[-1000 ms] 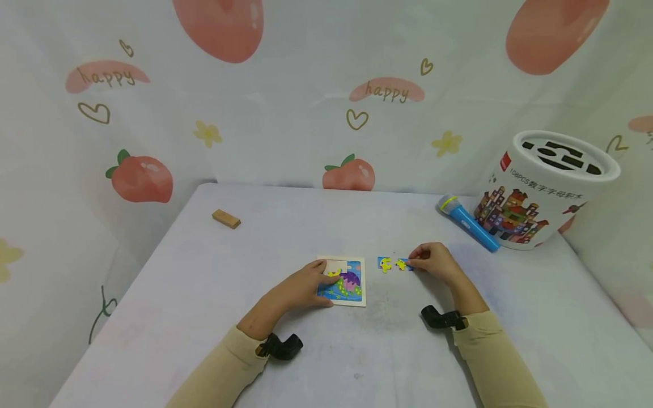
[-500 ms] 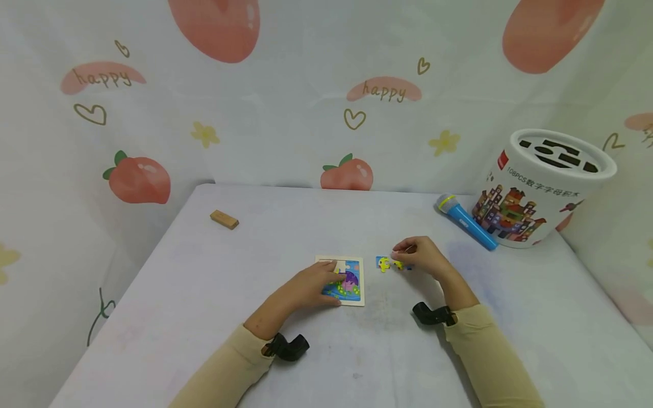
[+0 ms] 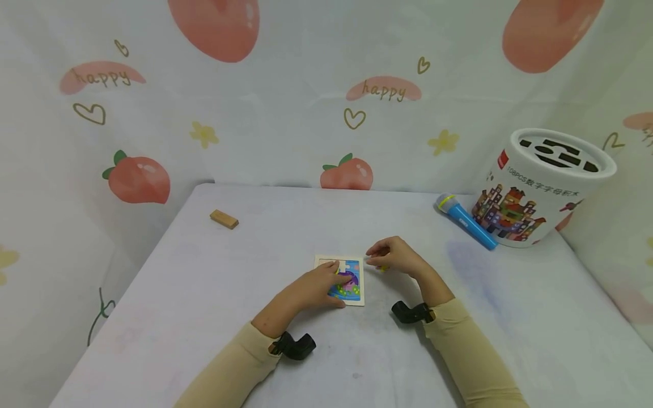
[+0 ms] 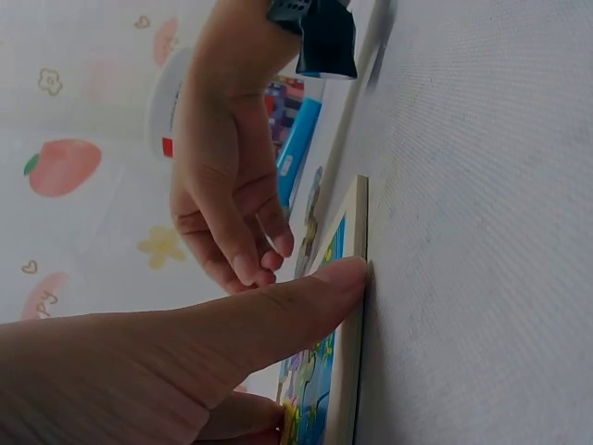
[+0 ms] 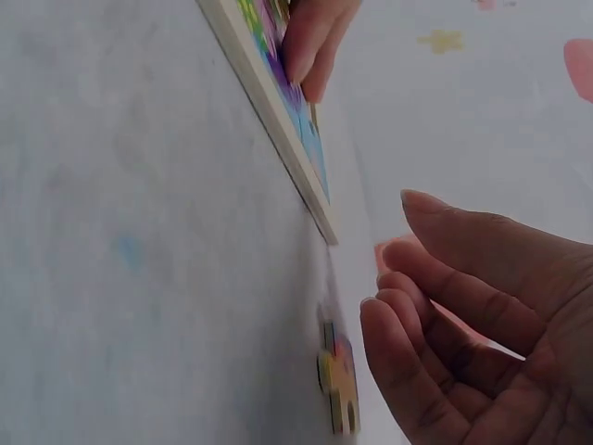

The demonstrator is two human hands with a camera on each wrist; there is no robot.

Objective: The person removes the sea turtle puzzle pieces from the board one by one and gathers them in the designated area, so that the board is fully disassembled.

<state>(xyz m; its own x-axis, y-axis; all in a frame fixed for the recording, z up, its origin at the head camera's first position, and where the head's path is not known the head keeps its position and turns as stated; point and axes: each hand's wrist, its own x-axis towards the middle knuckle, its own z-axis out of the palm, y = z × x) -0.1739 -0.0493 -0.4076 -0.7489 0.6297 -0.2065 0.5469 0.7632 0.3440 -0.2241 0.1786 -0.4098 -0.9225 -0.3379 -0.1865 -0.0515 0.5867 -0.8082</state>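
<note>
Although the right hand has its thumb and fingers bent toward one another, a narrow gap shows between them in the right wrist view and no object is seen in it; it hangs just beyond the right edge of the puzzle board.

Left hand: laid over the left part of the board, thumb across the near rim, fingers extended onto the printed face; a steadying touch, by its look, rather than a clasp.

Puzzle board: one, square, pale wooden rim, flat on the table; sea-coloured picture with a purple figure.

Condition: judged well advanced. Blue, purple and green sections sit in place; a bare recess shows at the upper part, its full extent hidden by the left hand.

Loose pieces: lying outside the frame, near its right edge and below the right hand; seen edge-on and partly covered, exact count uncertain. These appear to be what is left to fit.

Surroundings: white-covered table; blue toy microphone, lying just beside a white bucket with a slotted lid, far right; wooden block, far left; printed backdrop behind.
</note>
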